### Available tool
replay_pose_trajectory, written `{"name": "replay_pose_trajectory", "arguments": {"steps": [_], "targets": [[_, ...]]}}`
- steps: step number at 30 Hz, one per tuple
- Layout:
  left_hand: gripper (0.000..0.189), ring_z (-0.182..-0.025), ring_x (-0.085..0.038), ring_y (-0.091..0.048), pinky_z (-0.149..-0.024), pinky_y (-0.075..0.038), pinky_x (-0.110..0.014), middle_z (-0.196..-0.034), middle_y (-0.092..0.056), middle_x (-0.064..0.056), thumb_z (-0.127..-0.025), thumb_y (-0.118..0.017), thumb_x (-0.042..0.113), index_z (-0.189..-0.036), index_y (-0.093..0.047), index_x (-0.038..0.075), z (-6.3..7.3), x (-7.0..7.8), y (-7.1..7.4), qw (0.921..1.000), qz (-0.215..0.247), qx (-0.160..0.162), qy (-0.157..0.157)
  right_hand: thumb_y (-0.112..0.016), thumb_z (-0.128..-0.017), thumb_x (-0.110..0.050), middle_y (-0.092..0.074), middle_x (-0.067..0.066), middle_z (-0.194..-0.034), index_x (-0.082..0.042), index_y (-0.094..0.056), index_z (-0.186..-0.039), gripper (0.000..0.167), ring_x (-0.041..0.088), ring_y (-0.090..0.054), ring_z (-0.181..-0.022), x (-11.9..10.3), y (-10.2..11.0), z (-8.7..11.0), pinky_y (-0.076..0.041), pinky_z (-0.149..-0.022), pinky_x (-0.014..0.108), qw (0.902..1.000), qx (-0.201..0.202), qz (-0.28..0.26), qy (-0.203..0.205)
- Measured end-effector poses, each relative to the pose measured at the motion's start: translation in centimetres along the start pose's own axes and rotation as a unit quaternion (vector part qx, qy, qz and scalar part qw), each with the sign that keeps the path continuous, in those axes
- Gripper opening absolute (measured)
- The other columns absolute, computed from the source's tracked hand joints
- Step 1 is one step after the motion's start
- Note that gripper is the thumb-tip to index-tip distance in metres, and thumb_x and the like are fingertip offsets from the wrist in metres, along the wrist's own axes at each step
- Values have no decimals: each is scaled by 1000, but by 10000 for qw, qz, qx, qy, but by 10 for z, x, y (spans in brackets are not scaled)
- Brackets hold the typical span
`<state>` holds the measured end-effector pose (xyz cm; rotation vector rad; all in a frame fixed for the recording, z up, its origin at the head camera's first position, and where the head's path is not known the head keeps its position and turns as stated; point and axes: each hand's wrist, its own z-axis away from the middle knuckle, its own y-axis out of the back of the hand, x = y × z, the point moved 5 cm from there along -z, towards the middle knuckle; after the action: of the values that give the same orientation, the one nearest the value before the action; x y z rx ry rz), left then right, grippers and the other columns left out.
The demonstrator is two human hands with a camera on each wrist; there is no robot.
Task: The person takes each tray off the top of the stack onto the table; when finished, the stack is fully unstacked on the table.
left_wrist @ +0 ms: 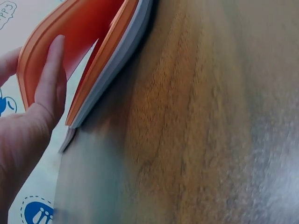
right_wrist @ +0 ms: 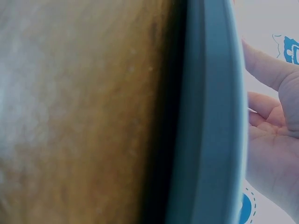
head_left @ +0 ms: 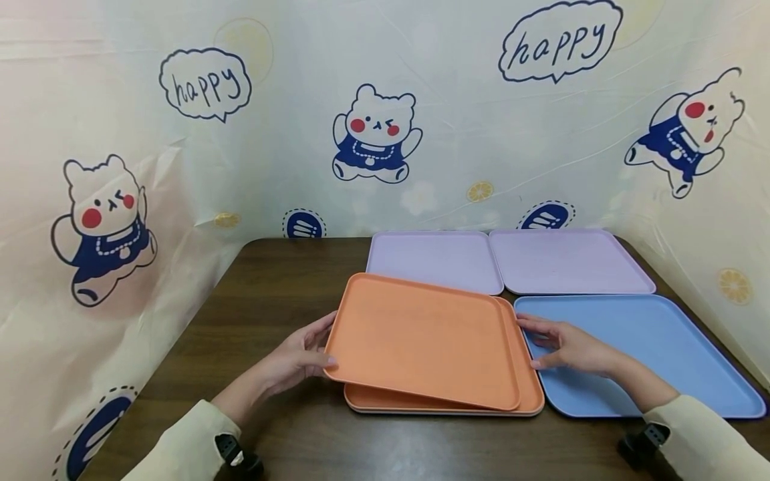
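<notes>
My left hand (head_left: 303,354) pinches the left edge of the top orange tray (head_left: 421,341), thumb on its face and fingers beyond the rim. That tray sits askew, its left end raised off a second orange tray (head_left: 529,374). A pale grey tray edge (left_wrist: 112,58) shows under the orange ones in the left wrist view. My right hand (head_left: 571,347) is at the right side of the stack, over the blue tray (head_left: 650,354), with fingertips right at the lower orange tray's rim. Its thumb and fingers are spread apart and relaxed.
Two lilac trays, one on the left (head_left: 433,260) and one on the right (head_left: 571,260), lie side by side at the back of the dark wooden table (head_left: 271,294). A printed cloth (head_left: 271,153) with cartoon bears hangs around the table.
</notes>
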<state>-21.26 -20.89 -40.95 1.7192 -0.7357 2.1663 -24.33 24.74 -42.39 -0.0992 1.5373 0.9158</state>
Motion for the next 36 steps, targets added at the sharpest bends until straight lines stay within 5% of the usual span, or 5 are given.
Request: {"name": "replay_pose_trajectory", "arguments": {"steps": [8,21,31,36], "targets": [[85,-111,-35,-60,-87,-51,-49,-159,-6,-22,-88,-62,-7,-154,-10,1,2,1,2,9996,125,123,-237,-77,-84,-17,-19,29,-154,8,-27,-148,85,50,-32,-133,0,1,0,-35,-103,48,10000,-9,2,-14],[74,-110,-32,-62,-85,-52,-48,-146,-37,-25,-92,-60,-5,-153,-17,-2,5,4,6,9975,91,544,-451,-77,-84,-17,-19,29,-154,9,-26,-148,86,49,-31,-134,-2,0,1,-36,-103,46,10000,-17,-20,-53],[69,-101,-24,-66,-78,-57,-41,-123,-60,-9,-92,-53,-12,-149,-14,-11,9,12,16,9894,409,884,-1078,-77,-84,-16,-20,29,-154,9,-27,-148,85,49,-31,-134,-2,-1,1,-35,-103,46,10000,-3,-38,-20],[67,-98,-21,-66,-79,-56,-40,-118,-63,-6,-94,-53,-10,-150,-17,-10,12,17,26,9844,477,1267,-1123,-77,-83,-17,-20,29,-154,8,-28,-148,85,49,-32,-134,-2,0,0,-36,-103,46,9999,18,-15,-107]]}}
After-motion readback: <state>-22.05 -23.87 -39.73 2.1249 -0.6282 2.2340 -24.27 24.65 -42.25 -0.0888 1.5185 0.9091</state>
